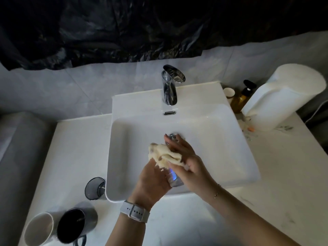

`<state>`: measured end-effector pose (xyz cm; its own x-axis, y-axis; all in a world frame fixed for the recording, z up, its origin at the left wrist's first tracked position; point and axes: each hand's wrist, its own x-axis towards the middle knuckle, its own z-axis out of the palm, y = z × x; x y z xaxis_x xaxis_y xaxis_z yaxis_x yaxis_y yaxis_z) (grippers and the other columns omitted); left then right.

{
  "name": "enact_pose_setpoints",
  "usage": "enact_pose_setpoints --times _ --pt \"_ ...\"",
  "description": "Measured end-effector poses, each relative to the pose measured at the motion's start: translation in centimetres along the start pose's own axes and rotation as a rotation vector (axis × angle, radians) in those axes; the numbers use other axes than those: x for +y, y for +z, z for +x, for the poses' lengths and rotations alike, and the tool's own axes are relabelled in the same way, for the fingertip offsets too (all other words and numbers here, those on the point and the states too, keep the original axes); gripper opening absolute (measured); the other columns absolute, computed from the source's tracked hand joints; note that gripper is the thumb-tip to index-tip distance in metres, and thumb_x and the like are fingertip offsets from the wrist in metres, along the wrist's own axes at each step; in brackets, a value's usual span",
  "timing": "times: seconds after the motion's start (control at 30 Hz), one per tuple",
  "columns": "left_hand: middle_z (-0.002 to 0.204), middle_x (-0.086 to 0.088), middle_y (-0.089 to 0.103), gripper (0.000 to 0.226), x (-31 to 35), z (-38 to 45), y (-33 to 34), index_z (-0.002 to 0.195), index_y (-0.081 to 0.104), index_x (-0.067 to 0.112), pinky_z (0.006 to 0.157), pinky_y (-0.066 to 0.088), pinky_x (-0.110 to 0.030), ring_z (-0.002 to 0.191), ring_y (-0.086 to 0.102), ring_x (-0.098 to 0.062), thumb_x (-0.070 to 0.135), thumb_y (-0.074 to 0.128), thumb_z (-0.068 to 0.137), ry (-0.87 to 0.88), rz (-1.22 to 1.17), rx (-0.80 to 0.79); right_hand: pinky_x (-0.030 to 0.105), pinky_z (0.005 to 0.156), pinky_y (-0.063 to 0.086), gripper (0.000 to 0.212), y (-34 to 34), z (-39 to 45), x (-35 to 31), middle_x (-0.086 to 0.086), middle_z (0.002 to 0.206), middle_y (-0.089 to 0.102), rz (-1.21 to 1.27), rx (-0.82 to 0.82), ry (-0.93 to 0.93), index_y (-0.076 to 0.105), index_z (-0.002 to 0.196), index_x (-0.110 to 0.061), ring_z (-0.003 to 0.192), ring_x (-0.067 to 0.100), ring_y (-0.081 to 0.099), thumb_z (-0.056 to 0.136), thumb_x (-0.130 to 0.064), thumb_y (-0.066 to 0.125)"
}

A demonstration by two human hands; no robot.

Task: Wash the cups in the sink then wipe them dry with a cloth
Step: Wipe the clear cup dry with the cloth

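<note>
The scene is dim and cool-toned, with soft light falling on the white sink (204, 110), the brightest area. The black plastic sheet (124, 29) above sinks into murk. Highlights glint on the chrome faucet (169, 86). Wide-angle distortion bends the countertop (74, 157) edges; detail is soft throughout.

1. A home bathroom, seen from above a vanity.
2. A white rectangular basin (204, 132) sits at centre on a white counter (74, 157), with a chrome tap (170, 86) at 12 o'clock.
3. Grey marbled wall tiles (53, 89) run behind it.
4. At 2 o'clock stand an amber pump bottle (241, 100) and a white paper roll (284, 96).
5. Tumblers (71, 226) cluster at 8 o'clock.
</note>
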<state>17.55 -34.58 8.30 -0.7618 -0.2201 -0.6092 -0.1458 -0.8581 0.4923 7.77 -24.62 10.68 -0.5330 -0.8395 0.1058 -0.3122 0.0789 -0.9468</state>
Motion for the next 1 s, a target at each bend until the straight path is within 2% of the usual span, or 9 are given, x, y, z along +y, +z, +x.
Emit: enact_pose_setpoints --times 0.2,0.27,0.33,0.47,0.53,0.63,0.73,0.83,1.0 --pt "0.092 -0.009 0.070 0.065 -0.2 0.1 1.8 0.108 0.066 0.014 0.067 0.054 -0.032 0.082 0.069 -0.023 0.072 0.046 0.088 0.032 -0.077 -0.017 0.012 0.101 0.038 0.044 0.7 0.3 0.7 -0.017 0.136 0.053 -0.048 0.013 0.069 0.052 0.137 -0.013 0.127 -0.002 0.046 0.094 -0.019 0.057" --pt "0.110 -0.014 0.067 0.078 -0.2 0.6 1.2 0.120 0.061 0.010 0.083 0.053 -0.037 0.095 0.066 -0.028 0.075 0.060 0.077 0.028 -0.139 0.035 0.014 0.073 0.046 0.016 0.2 0.1 0.7 -0.013 0.090 0.071 0.061 0.113 0.250 0.068 0.108 -0.013 0.082 -0.002 0.063 0.095 -0.017 0.058" --pt "0.126 -0.021 0.063 0.094 0.2 1.1 0.7 0.130 0.057 0.005 0.092 0.053 -0.042 0.105 0.065 -0.034 0.077 0.065 0.070 0.064 -0.194 0.102 0.017 0.056 0.037 0.017 0.0 -1.8 0.5 -0.017 0.052 0.055 0.089 0.168 0.301 0.063 0.080 -0.022 0.052 -0.001 0.048 0.095 -0.017 0.057" --pt "0.075 -0.011 0.069 0.059 -0.2 0.9 1.4 0.077 0.075 0.012 0.072 0.056 -0.029 0.071 0.072 -0.021 0.058 0.044 0.096 0.113 -0.143 0.129 0.008 0.079 0.045 0.028 0.3 -3.6 -1.7 -0.027 0.094 0.069 0.080 0.053 0.132 0.065 0.118 -0.012 0.090 -0.010 0.061 0.093 -0.020 0.056" --pt "0.071 -0.009 0.062 0.050 -1.5 1.1 1.7 0.067 0.072 0.015 0.055 0.054 -0.023 0.060 0.066 -0.017 0.043 0.046 0.099 0.101 -0.137 0.165 0.022 0.102 0.045 0.038 0.0 -1.3 -2.1 -0.004 0.125 0.066 0.014 0.010 0.099 0.061 0.127 -0.016 0.120 0.004 0.055 0.091 -0.025 0.055" --pt "0.106 -0.017 0.065 0.054 -2.1 0.3 2.4 0.109 0.067 0.010 0.081 0.056 -0.039 0.094 0.066 -0.031 0.056 0.067 0.081 0.088 -0.175 0.130 0.049 0.090 0.052 0.046 -1.3 -0.2 -0.6 0.018 0.094 0.073 0.186 0.012 0.392 0.074 0.096 -0.009 0.090 0.018 0.068 0.078 -0.048 0.057" --pt "0.110 -0.021 0.060 0.060 -1.8 0.2 1.4 0.105 0.061 0.011 0.097 0.048 -0.048 0.101 0.062 -0.036 0.066 0.058 0.083 0.121 -0.257 0.153 0.036 0.083 0.053 0.032 -1.6 -2.5 -0.2 0.011 0.092 0.075 0.231 0.001 0.453 0.076 0.095 -0.016 0.091 0.017 0.070 0.082 -0.040 0.059" --pt "0.092 -0.010 0.062 0.053 -1.3 -0.1 0.6 0.088 0.059 0.013 0.080 0.057 -0.038 0.085 0.067 -0.028 0.066 0.058 0.082 0.159 -0.314 0.197 0.014 0.075 0.048 0.013 -2.5 -4.5 -0.3 0.002 0.087 0.077 0.313 0.168 0.377 0.076 0.091 -0.015 0.086 0.008 0.070 0.089 -0.020 0.064" --pt "0.091 -0.008 0.066 0.051 -0.1 -0.5 2.2 0.096 0.064 0.013 0.081 0.057 -0.038 0.084 0.069 -0.024 0.061 0.064 0.080 0.201 -0.397 0.167 0.027 0.078 0.055 0.024 -3.8 -4.5 -0.8 0.001 0.093 0.074 0.352 0.441 0.259 0.068 0.099 -0.016 0.090 0.017 0.070 0.077 -0.020 0.072"
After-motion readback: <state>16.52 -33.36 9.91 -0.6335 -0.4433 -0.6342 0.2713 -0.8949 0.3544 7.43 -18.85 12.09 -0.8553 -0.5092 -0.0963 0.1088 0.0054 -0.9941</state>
